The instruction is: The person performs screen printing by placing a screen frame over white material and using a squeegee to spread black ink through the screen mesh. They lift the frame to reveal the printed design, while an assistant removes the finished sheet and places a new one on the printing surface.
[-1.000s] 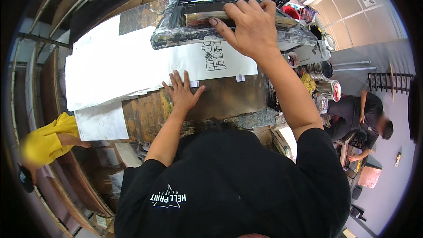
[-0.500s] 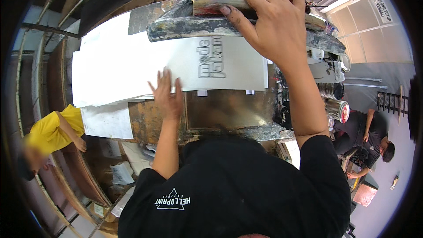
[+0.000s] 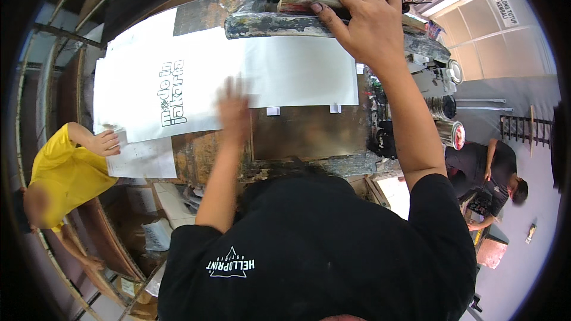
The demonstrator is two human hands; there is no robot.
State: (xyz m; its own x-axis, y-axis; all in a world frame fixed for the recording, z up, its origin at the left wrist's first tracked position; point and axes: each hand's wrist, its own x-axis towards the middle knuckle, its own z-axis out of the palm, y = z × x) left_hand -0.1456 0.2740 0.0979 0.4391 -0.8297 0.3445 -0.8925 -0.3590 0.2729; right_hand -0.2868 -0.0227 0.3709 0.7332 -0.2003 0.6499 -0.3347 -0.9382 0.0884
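Observation:
My right hand [image 3: 369, 24] is wrapped over the raised, ink-stained screen-printing frame [image 3: 270, 25], its thumb by a wooden bar [image 3: 297, 3] with reddish stains. My left hand [image 3: 234, 107] is smeared by motion over the near edge of the white paper, so its fingers cannot be read. Left of it lies a white sheet with black outlined lettering [image 3: 173, 92], overlapping other paper. A plain white sheet [image 3: 303, 71] lies below the frame on the worn printing table [image 3: 306, 137]. The frame's far side is partly hidden by my right hand.
At the left a person in yellow has a hand [image 3: 106, 142] at the paper's left edge. Open cans [image 3: 450, 135] stand right of the table, near my right forearm. Another person in black [image 3: 485, 169] works farther right. Wooden racks [image 3: 113, 238] stand at lower left.
The printed sheet has slid left, and a plain surface now shows beneath the frame. My left hand has moved slightly up. The person in yellow has brought a hand to the paper.

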